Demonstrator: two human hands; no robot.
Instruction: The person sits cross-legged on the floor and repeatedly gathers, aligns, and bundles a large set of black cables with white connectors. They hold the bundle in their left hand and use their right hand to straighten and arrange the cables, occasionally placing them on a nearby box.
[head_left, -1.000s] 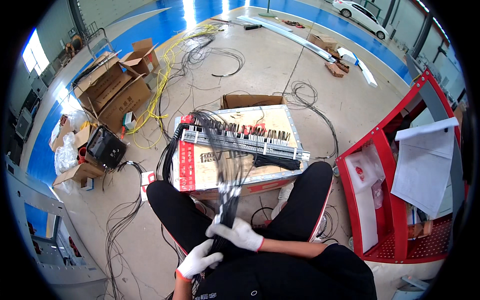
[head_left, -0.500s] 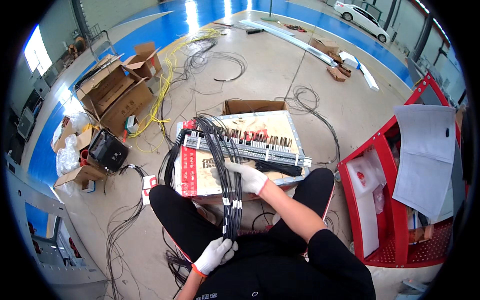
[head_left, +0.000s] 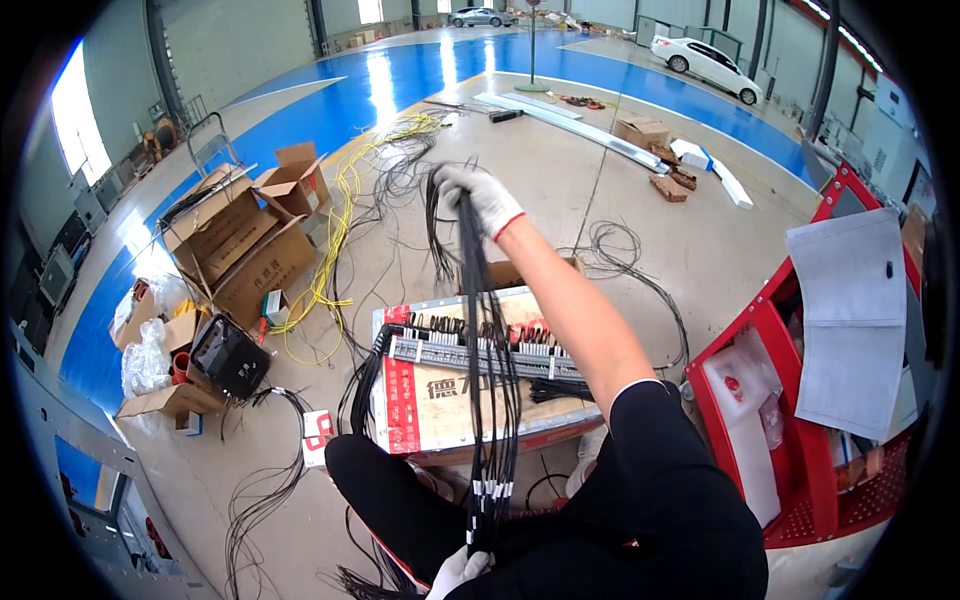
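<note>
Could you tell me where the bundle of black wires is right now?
In the head view, the bundle of black wires runs up the centre, stretched between the left hand and raised right hand, above the panel.

Two gloved hands [head_left: 481, 198], one wire bundle [head_left: 487, 400] (many strands).

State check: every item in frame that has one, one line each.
Black wire bundle: pulled taut between both hands.
Right hand: raised, gripping the bundle's far end.
Left hand: clamped on the near end.
Cardboard boxes: flaps open.
Red cabinet: open.
</note>
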